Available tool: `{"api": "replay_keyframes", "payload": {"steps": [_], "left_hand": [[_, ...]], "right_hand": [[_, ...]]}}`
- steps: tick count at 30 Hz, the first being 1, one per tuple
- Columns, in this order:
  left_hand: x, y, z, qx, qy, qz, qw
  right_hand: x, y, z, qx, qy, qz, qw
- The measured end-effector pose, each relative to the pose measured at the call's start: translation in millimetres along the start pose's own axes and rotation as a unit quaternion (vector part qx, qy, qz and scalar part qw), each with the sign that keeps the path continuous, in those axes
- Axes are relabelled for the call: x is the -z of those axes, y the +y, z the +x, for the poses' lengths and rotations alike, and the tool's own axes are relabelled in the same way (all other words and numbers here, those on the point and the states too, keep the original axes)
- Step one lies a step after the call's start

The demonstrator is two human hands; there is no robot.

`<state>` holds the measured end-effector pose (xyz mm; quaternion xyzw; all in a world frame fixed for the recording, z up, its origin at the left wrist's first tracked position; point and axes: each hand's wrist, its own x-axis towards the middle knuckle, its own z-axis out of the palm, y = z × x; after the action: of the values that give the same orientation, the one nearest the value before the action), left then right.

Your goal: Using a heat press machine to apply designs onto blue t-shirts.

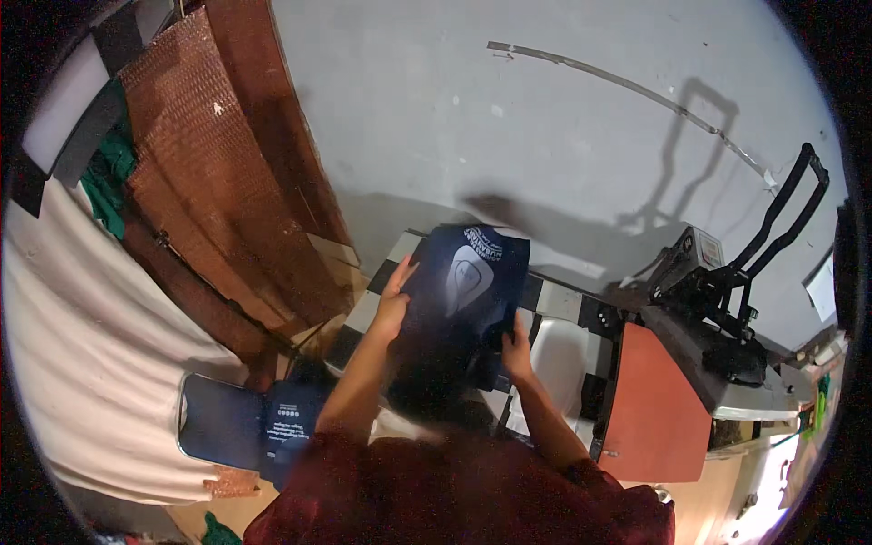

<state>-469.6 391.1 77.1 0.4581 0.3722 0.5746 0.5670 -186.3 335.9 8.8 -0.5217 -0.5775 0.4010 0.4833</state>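
My left hand (pixel 393 305) grips the left side of a dark navy printed cloth item (pixel 501 293), perhaps a bag or folded garment. My right hand (pixel 516 351) holds its lower right edge. A pale teardrop-shaped print and white writing show on its face. The item is held up above a black-and-white checkered table (pixel 560 300), its lower part dark and blurred. To the right of my right hand lies a white, rounded, tray-like thing (pixel 555 361), partly hidden by my forearm.
A red-orange panel (pixel 654 409) is at the right. Beyond it stands a heat-press-like machine (pixel 732 293) with a tall black handle. At left are a dark chair back (pixel 221 419), navy printed cloth (pixel 289 422), a white drape (pixel 102 340) and brown bubble-wrap sheeting (pixel 197 129). A grey wall (pixel 409 102) rises ahead.
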Motion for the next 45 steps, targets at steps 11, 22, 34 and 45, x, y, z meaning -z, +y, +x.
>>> {"api": "replay_keyframes", "payload": {"steps": [11,22,34,45], "left_hand": [[21,-68,-1,0.13,0.076,0.128,0.98],[87,-113,-32,0.159,0.059,0.331,0.928],[119,-120,-44,0.023,0.032,0.49,0.871],[89,-84,-36,-0.181,-0.325,0.385,0.845]], "right_hand": [[-30,154,-27,-0.076,0.04,-0.02,0.996],[-42,124,-65,-0.069,0.148,-0.233,0.959],[-66,153,-80,-0.119,0.226,-0.134,0.957],[-52,66,-73,0.034,-0.001,-0.291,0.956]]}}
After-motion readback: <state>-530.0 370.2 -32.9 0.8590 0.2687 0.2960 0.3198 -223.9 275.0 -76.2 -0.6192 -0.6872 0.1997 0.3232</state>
